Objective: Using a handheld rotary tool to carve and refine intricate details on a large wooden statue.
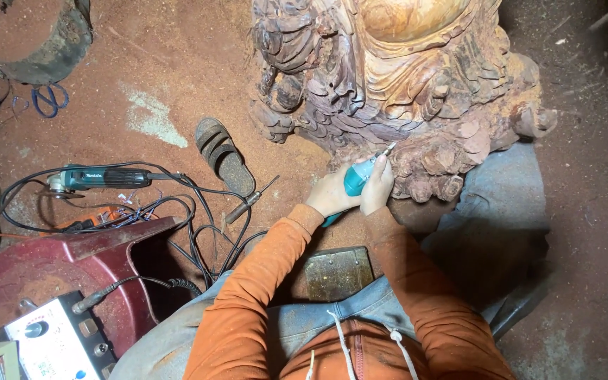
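Red sawdust covers the floor [177, 63] all around me, and a large carved wooden sculpture [395, 84] rises in front of my knees. My left hand [330, 193] and my right hand [378, 186] are both wrapped around a teal rotary carving tool [355, 179], whose thin bit touches the lower folds of the carving. Orange sleeves cover both my arms. To my left a dusty sandal [225, 156] lies sole-down, a chisel [251, 200] lies just beside it, and farther left a teal angle grinder [96, 178] rests among tangled black cables [198, 218]. A dark red plastic stool [65, 264] stands near my left knee, with a white control box [47, 345] on it.
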